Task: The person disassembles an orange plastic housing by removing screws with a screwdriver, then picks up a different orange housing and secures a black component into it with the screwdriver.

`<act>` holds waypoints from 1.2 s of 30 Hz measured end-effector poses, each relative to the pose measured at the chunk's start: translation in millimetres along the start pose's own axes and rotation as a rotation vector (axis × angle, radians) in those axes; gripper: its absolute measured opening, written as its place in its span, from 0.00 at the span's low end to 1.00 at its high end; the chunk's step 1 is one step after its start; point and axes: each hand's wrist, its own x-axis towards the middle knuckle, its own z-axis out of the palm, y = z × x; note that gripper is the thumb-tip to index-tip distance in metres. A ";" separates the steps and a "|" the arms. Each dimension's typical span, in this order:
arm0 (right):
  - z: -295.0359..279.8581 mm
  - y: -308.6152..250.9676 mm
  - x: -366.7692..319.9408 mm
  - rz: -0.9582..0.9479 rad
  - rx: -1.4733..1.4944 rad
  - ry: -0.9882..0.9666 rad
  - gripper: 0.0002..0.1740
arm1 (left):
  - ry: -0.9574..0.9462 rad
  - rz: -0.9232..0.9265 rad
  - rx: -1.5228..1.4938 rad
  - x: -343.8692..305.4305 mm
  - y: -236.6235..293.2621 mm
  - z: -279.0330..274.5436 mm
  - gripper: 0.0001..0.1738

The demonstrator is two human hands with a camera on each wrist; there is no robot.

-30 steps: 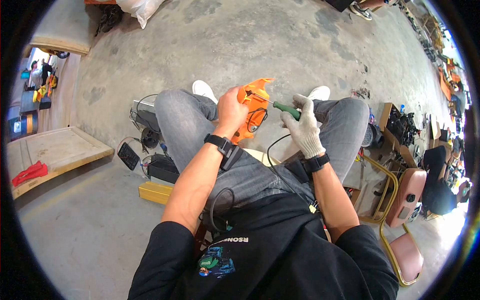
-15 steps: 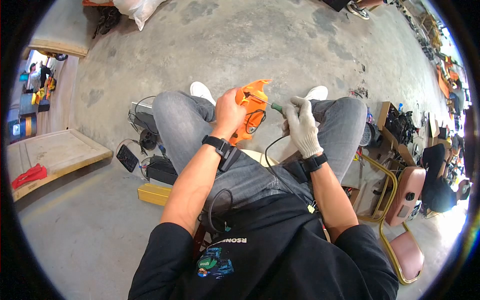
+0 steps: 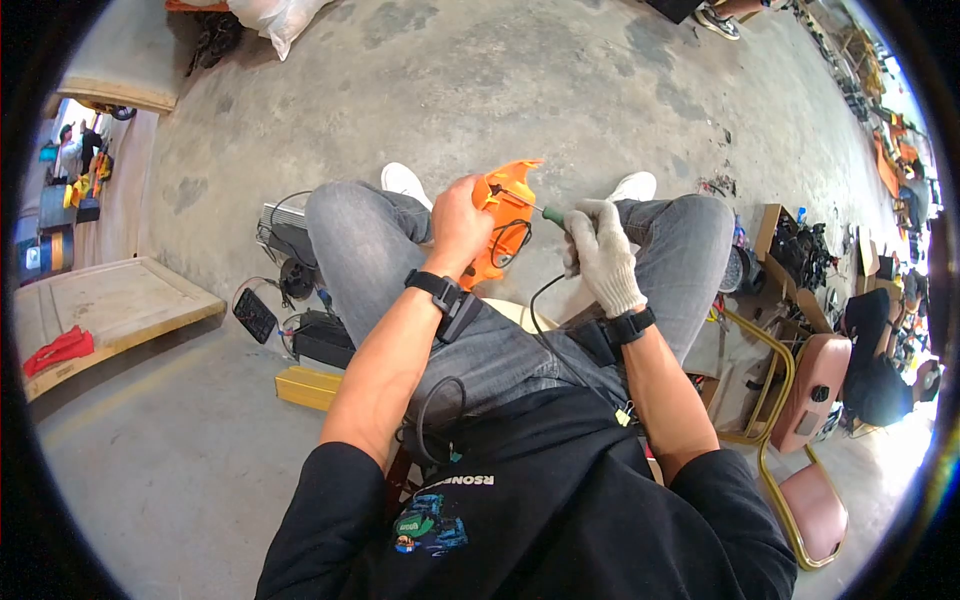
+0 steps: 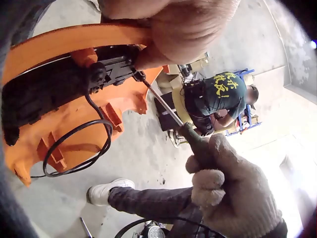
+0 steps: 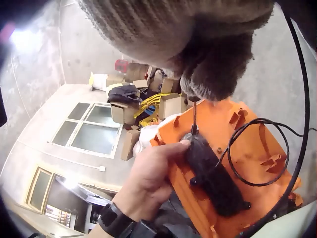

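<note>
My bare left hand (image 3: 462, 228) grips the edge of an orange plastic cover (image 3: 512, 212), held up between my knees. A long black part (image 5: 213, 178) lies along the cover's inside, with my left thumb at its end. A thin black cable (image 4: 110, 130) loops out of that part. In a knitted white work glove, my right hand (image 3: 603, 255) holds a screwdriver (image 4: 197, 144) by its green handle, fingers curled round it. The screwdriver's metal shaft (image 4: 163, 104) reaches to the end of the black part beside my left thumb; its tip is hidden there.
Another black cable (image 3: 540, 310) runs past my right wrist. Electronic gear (image 3: 325, 335) lies on the floor at the left, near a low wooden platform (image 3: 130, 300). At the right stand a chair with a gold frame (image 3: 790, 380) and a cardboard box of black parts (image 3: 795, 250).
My right hand has shifted along the screwdriver and now covers most of its green handle. The cover and left hand stay nearly where they were.
</note>
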 end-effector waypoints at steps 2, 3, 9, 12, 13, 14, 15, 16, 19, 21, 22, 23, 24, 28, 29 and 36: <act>-3.6 -2.3 -1.9 0.196 0.079 -0.075 0.23 | 0.002 0.004 0.000 -0.1 1.7 -0.7 0.21; -2.4 -2.2 -2.8 0.195 0.079 -0.074 0.23 | -0.002 0.016 -0.015 0.5 0.4 -0.9 0.21; 4.7 24.0 2.5 -0.184 -0.036 0.036 0.26 | 0.026 0.032 -0.027 1.2 -6.7 3.0 0.20; 4.8 23.9 3.0 -0.233 -0.038 -0.011 0.26 | 0.024 0.017 -0.034 3.1 -8.8 3.3 0.20; 6.2 23.9 3.3 -0.210 0.026 -0.013 0.25 | 0.016 0.005 -0.034 3.1 -9.9 3.5 0.20; 7.4 23.7 3.5 -0.187 0.090 -0.015 0.23 | 0.016 0.004 -0.035 2.8 -10.8 3.9 0.20; 7.9 22.8 3.9 -0.186 0.090 -0.016 0.23 | 0.010 0.005 -0.015 2.4 -9.3 3.4 0.21; 7.9 20.9 4.5 -0.150 0.093 0.001 0.21 | 0.003 0.007 0.005 2.4 -7.6 2.6 0.21; 3.6 9.7 1.4 -0.041 0.076 0.017 0.19 | -0.013 0.006 0.001 1.7 -3.1 0.9 0.21; 1.2 4.1 -0.5 0.033 0.056 0.013 0.20 | -0.015 0.016 -0.003 1.8 -3.6 1.0 0.21; 0.1 2.7 -0.7 0.100 0.047 0.001 0.21 | -0.016 0.024 -0.008 1.8 -4.3 1.2 0.21; -0.5 2.3 -0.6 0.168 0.036 -0.012 0.22 | -0.016 0.024 -0.007 1.9 -5.3 1.8 0.21; 0.7 2.3 -0.8 0.168 0.036 -0.013 0.22 | -0.016 0.026 -0.012 2.3 -6.8 2.4 0.21; 7.8 20.1 2.5 -0.033 -0.047 0.050 0.26 | 0.008 0.004 -0.002 3.2 -10.7 5.2 0.21; 8.3 26.7 4.3 -0.138 -0.084 0.057 0.28 | 0.007 0.004 -0.002 3.5 -11.3 5.3 0.21; 9.3 29.9 5.9 -0.234 -0.001 0.028 0.25 | 0.002 -0.003 0.000 3.5 -7.4 0.5 0.19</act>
